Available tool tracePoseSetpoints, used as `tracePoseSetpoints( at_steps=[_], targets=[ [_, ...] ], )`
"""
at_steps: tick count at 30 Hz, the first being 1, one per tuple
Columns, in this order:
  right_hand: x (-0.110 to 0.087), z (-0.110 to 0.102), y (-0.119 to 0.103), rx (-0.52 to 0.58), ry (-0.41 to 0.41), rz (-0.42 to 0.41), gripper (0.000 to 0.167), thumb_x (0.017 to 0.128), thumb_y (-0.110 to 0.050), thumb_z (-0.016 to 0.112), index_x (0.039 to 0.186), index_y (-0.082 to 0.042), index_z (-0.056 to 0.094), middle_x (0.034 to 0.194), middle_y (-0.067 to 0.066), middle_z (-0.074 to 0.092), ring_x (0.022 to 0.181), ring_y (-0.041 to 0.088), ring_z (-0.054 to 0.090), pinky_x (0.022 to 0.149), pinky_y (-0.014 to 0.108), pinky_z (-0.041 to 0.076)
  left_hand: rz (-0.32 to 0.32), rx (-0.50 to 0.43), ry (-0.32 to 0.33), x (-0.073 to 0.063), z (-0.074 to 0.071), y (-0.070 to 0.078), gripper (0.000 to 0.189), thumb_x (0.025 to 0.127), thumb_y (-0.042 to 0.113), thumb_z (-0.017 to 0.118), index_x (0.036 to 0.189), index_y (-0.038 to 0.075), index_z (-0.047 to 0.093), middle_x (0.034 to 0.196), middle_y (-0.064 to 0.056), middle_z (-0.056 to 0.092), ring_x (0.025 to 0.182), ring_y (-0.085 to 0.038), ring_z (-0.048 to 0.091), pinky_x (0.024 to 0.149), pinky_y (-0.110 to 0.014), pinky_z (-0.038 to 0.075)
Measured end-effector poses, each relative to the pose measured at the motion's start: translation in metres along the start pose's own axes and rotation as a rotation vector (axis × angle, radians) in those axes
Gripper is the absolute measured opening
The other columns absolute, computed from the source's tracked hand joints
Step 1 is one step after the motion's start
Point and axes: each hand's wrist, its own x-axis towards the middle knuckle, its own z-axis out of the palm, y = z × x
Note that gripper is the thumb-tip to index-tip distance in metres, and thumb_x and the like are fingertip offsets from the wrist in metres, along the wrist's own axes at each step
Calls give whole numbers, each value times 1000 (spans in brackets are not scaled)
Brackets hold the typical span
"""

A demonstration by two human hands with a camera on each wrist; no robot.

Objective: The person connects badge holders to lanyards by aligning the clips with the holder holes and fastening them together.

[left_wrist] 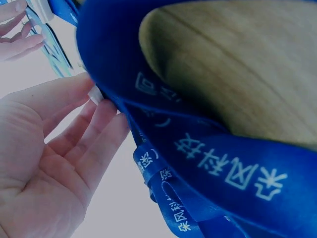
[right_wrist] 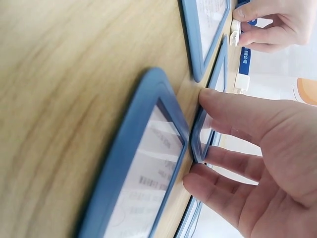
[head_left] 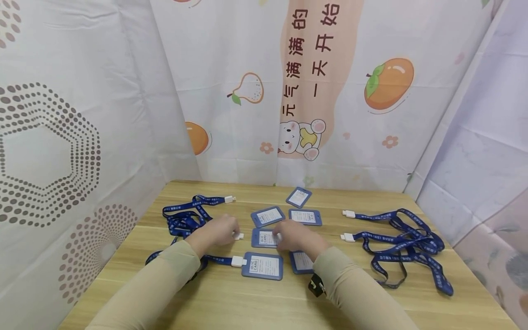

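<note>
A person's left hand [head_left: 222, 230] pinches a white clip [head_left: 240, 236] on a blue lanyard while the right hand [head_left: 299, 237] grasps a blue card holder.
The clip sits just left of that middle card holder [head_left: 259, 238], apart from it, above the wooden tabletop [head_left: 231, 302]; the right thumb and fingertips take the holder by its edges at the right end, though whether it is raised at all is hard to tell. Nearer the person, a front card holder [head_left: 268, 266] has another lanyard's clip [head_left: 238, 261] at its left end. A partly covered holder [head_left: 302, 262] lies by the right wrist, and three farther holders [head_left: 305, 217] lie beyond the hands. More blue lanyards [head_left: 412, 250] lie looped at the right, their two white clips pointing inward.
</note>
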Motion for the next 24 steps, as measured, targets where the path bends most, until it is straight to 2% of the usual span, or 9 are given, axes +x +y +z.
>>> tracePoseSetpoints(
  at_steps=[8, 15, 20, 24],
  targets=[
    [-1, 1, -1, 15, 0, 14, 44, 80, -20, 86, 122, -14, 74, 129, 7, 66, 124, 31, 58, 105, 51, 46, 27, -13, -3, -3, -1, -2, 15, 86, 5, 78, 96, 15, 81, 109, -2, 72, 105, -20, 66, 95, -38, 55],
    [1, 3, 1, 11, 0, 14, 43, 80, -21, 86, 121, -15, 75, 128, 6, 66, 124, 29, 57, 105, 49, 46, 31, -21, 7, -3, 1, -2, 24, 85, 2, 77, 105, 14, 79, 114, -3, 73, 111, -23, 66, 98, -40, 54],
    [1, 5, 2, 5, 8, 8, 43, 80, -21, 86, 120, -15, 75, 127, 5, 66, 122, 29, 58, 104, 48, 47, 16, -47, 11, -4, 3, -4, 27, 84, 1, 77, 107, 15, 78, 114, -4, 72, 108, -22, 66, 96, -40, 55],
    [1, 5, 3, 9, 13, 7, 43, 80, -21, 86, 120, -15, 75, 126, 5, 66, 122, 29, 58, 104, 48, 47, 0, -82, 11, -3, 4, -5, 31, 85, 2, 76, 114, 14, 76, 118, -5, 70, 112, -24, 65, 97, -41, 54]
  ],
)
